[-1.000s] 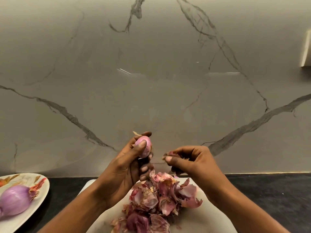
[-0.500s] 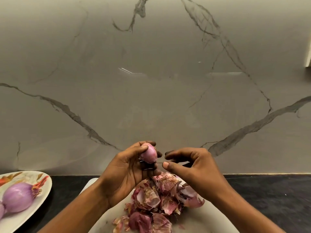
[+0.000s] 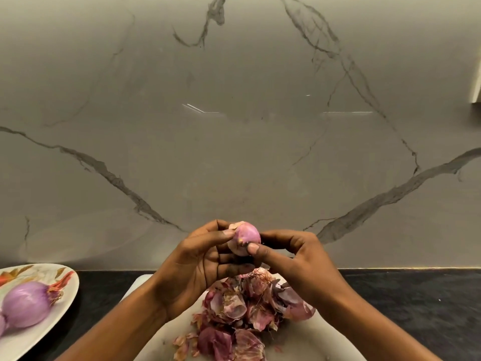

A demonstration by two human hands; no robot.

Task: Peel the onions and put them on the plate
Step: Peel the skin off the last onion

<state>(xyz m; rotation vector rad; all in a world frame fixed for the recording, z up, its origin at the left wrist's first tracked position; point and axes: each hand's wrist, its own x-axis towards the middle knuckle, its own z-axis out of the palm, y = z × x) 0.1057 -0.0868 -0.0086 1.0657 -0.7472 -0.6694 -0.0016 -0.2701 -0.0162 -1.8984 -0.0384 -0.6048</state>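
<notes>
Since a second earlier, the right hand (image 3: 299,259) had dropped its scrap of skin and closed back in on the onion (image 3: 246,237), which the left hand (image 3: 197,261) had turned toward it at lower centre of the frame. We saw both hands clamped on that onion above the white board (image 3: 325,342). The left fingers curled round it from the left, and the right thumb pressed on its lower face with the other fingers wrapped behind. A pale flap of skin clung at its upper left, so we judged this onion nearly but not wholly peeled.

On the plate (image 3: 71,282), at the lower left edge, lay one peeled onion (image 3: 26,306) in full view and the sliver of a second onion (image 3: 1,325), cut off by the frame.

We counted three onions in all, one plate, one board and one heap of peels (image 3: 242,311) on it, all on the dark counter (image 3: 416,295). No unpeeled onions showed, and we could not tell whether more waited out of frame.
</notes>
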